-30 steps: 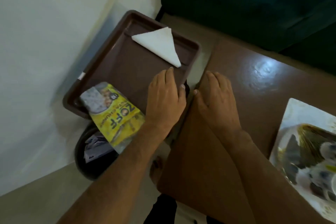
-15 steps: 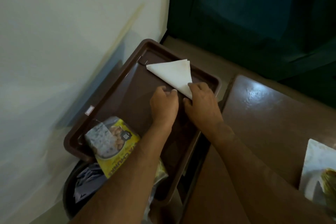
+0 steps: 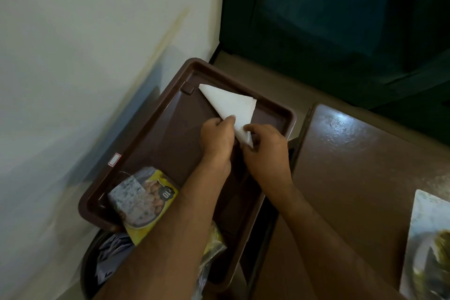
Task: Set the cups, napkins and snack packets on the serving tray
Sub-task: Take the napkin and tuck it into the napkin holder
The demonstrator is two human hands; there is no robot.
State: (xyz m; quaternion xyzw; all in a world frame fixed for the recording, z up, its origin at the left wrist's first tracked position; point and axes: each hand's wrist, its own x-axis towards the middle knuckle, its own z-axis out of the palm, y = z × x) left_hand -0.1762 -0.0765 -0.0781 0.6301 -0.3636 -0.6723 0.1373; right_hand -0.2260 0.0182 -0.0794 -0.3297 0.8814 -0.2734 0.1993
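The tray point(image 3: 155, 129) floor lies bare between the napkin point(image 3: 231, 107) at its far end and the snack packet point(image 3: 143, 200) at its near corner. The wall point(image 3: 85, 56) closes its left side.

White napkin point(image 3: 231, 107), brown tray point(image 3: 155, 129), yellow snack packet point(image 3: 143, 200), dark green curtain point(image 3: 341, 19).

The yellow snack packet point(image 3: 146, 202) bears an upside-down "10" on a dark badge.
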